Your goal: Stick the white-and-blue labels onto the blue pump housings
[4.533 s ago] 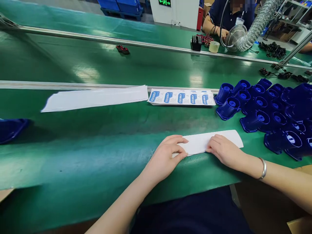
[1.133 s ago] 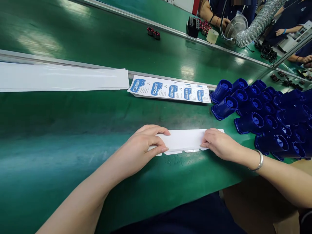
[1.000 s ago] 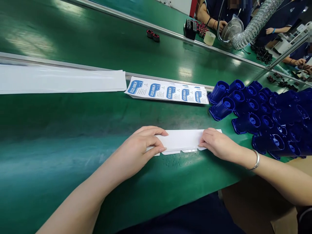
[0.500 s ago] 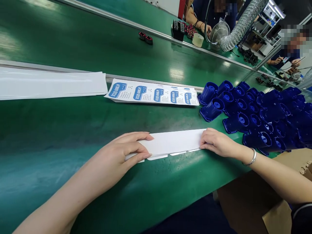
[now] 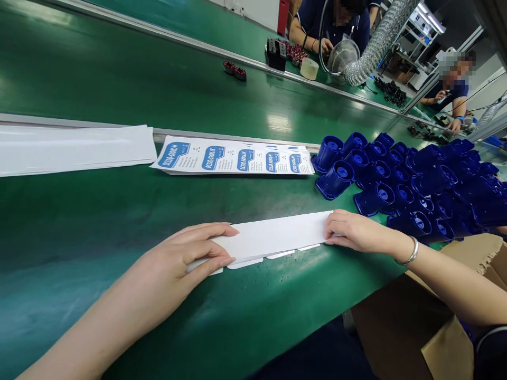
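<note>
Near the front edge of the tabletop [image 5: 301, 290], a white strip [image 5: 273, 232] is held at both ends. Its left end is spanned by the left hand [image 5: 174, 261], thumb and fingers parted, with fingertips set against both long edges; that forearm is extended from the front left. The right end is pinched by the right hand [image 5: 352, 232], its fingers curled nearly closed, its forearm angled in over a cardboard box [image 5: 447, 345]. Green surface is shown between strip and front edge, and behind the strip as far as the printed label sheets [image 5: 233, 158] and white sheets [image 5: 75, 148], laid along a metal rail [image 5: 71, 123]. Rightward, room is limited by blue cups [image 5: 336, 178] near the right hand. The strip's upper face is blank; below its near edge, thin white tabs [image 5: 245, 263] are exposed.
</note>
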`<state>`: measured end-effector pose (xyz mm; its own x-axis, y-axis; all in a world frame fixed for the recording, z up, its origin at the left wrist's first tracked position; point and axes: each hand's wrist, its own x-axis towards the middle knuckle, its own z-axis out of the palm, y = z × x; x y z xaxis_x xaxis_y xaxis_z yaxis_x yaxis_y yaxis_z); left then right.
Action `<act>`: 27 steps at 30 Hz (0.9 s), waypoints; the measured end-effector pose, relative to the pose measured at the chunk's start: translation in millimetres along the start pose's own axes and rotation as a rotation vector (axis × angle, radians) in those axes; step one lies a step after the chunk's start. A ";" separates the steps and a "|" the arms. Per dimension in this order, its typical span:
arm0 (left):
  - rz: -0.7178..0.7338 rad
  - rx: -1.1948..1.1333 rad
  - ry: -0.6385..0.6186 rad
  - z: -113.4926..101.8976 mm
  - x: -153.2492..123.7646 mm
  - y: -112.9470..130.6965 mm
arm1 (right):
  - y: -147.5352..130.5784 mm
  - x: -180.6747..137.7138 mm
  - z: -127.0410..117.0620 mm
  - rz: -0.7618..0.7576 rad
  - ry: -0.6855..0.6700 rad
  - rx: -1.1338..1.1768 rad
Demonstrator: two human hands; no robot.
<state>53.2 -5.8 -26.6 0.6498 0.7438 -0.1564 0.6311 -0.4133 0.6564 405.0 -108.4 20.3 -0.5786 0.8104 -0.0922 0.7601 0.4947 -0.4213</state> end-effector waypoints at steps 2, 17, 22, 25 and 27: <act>-0.008 -0.003 -0.004 -0.1 0.6 -0.8 | 2.3 -3.3 -1.3 0.004 0.002 -0.013; -0.008 0.030 0.045 1.7 1.5 -4.1 | 4.2 0.6 2.2 0.061 -0.007 -0.121; 0.030 0.019 -0.001 -2.1 -0.2 -3.7 | 2.1 -8.0 -5.3 0.040 -0.006 -0.097; 0.043 0.012 -0.029 -2.9 -1.1 -7.9 | 2.4 -7.4 -3.1 0.025 0.017 -0.085; 0.091 0.020 -0.037 -2.4 -2.4 -10.4 | 3.7 -4.6 1.1 0.012 0.041 -0.058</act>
<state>44.1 -2.1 -31.3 0.7202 0.6825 -0.1242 0.5766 -0.4894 0.6542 410.1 -110.7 18.1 -0.5578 0.8278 -0.0595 0.7833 0.5014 -0.3674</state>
